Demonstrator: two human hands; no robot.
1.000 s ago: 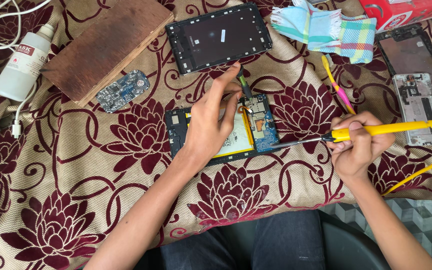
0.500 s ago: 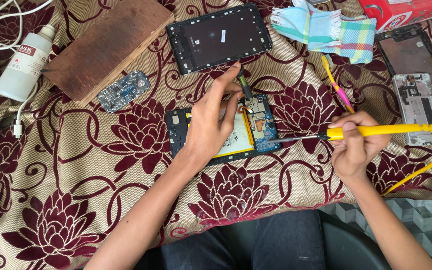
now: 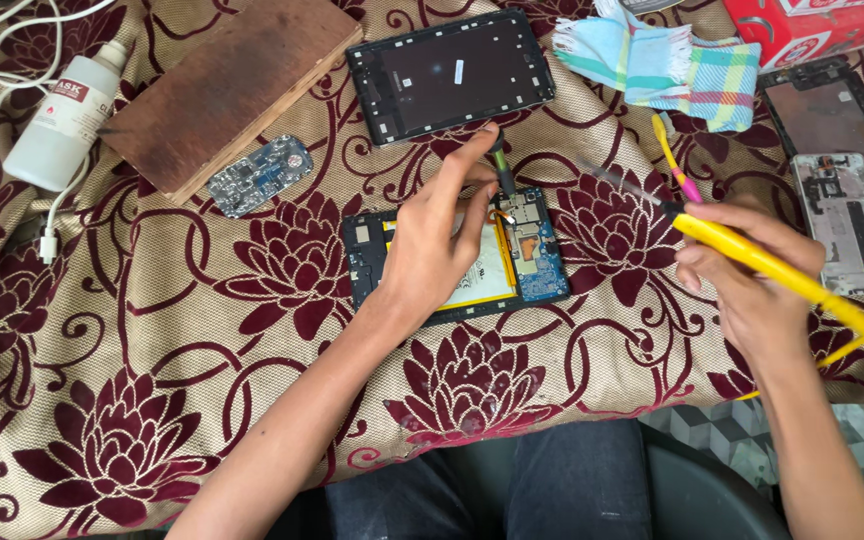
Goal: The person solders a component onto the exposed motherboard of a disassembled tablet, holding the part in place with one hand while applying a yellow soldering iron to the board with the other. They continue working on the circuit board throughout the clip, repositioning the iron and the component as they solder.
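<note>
An opened tablet [image 3: 532,262] lies on the flowered cloth, its pale battery and blue circuit board showing. My left hand [image 3: 437,245] rests over the battery and pinches a thin dark tool [image 3: 501,170] whose tip meets the top of the board. My right hand [image 3: 752,290] is to the right of the tablet, gripping a yellow-handled soldering iron [image 3: 752,258]. Its metal tip [image 3: 612,180] points up and left, lifted clear of the board.
A detached dark tablet screen [image 3: 449,72] lies behind the tablet. A wooden block [image 3: 232,90], a loose circuit board [image 3: 259,175], a white bottle [image 3: 64,120] and white cables are at the left. A checked cloth [image 3: 667,62], a pink-and-yellow tool [image 3: 674,160] and opened phone parts [image 3: 842,225] sit at the right.
My right hand has swung the soldering iron up and to the right, so its tip has left the tablet's board. My left hand has stayed on the tablet.
</note>
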